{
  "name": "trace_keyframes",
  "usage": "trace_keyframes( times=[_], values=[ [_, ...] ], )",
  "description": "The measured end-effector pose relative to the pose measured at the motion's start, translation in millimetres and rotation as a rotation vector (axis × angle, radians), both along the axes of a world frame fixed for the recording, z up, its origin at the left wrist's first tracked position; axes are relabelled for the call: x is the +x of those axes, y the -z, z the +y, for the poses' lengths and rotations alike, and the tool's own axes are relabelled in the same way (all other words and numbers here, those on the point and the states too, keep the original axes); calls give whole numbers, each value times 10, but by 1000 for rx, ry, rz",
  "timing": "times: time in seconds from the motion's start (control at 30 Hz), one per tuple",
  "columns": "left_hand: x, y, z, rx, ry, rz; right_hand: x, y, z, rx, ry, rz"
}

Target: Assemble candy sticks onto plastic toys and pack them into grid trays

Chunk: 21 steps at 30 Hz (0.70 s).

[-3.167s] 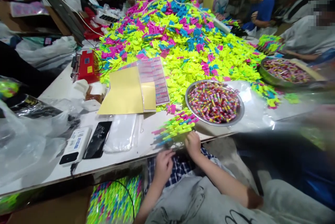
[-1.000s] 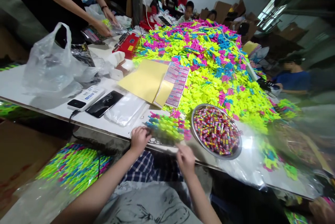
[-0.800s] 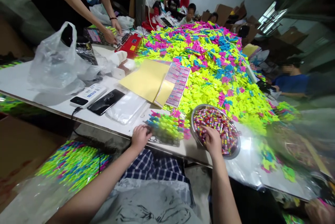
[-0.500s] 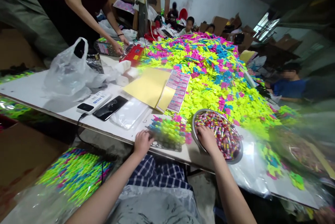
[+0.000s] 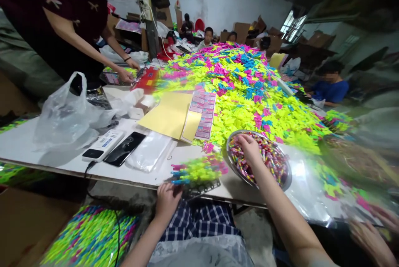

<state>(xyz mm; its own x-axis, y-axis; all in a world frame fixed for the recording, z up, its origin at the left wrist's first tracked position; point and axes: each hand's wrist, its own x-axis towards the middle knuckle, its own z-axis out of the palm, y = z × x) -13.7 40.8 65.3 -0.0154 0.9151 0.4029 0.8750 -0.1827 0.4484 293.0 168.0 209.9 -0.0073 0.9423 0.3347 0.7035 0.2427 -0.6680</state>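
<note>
White worktop point(image 5: 37, 150) carries one bowl point(image 5: 288, 175) of sweets where the right hand point(image 5: 249, 147) reaches, grip loosely spread, while the left hand point(image 5: 166, 200) pinches one rack point(image 5: 199, 172).

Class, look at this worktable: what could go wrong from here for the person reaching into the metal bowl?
1. The rack of bright plastic pieces overhangs the table edge, held only by the left hand; it might tip.
2. The right hand digs in the metal bowl of sweets, which sits near that edge and could slide off.
</note>
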Motion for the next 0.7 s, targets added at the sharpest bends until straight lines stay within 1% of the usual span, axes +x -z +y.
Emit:
trace_keyframes(
  times=[0.07, 0.13, 0.2, 0.27, 0.37, 0.43, 0.5, 0.57, 0.6, 0.63, 0.7],
  values=[
    [2, 13, -52, -1, -7, -4, -189, -52, 191, -73, -45, -92],
    [6, 29, -81, -7, -6, -1, -406, -56, 385, -168, -97, -228],
    [17, 49, -114, -9, -11, 12, -609, -9, 556, -280, -133, -385],
    [35, 72, -181, 6, -58, 14, -756, 65, 678, -407, -159, -538],
    [70, 102, -357, -8, -129, -32, -849, 174, 747, -584, -185, -734],
    [96, 112, -492, -66, -104, -74, -857, 217, 724, -659, -182, -830],
    [123, 109, -599, -114, -56, -106, -855, 218, 682, -693, -177, -885],
    [149, 93, -656, -135, -8, -125, -851, 154, 655, -696, -175, -902],
    [161, 81, -663, -140, 13, -129, -843, 92, 653, -684, -172, -897],
    [171, 68, -658, -144, 32, -129, -826, 6, 655, -659, -168, -885],
    [181, 39, -617, -149, 57, -125, -755, -229, 642, -578, -152, -842]
  ],
)
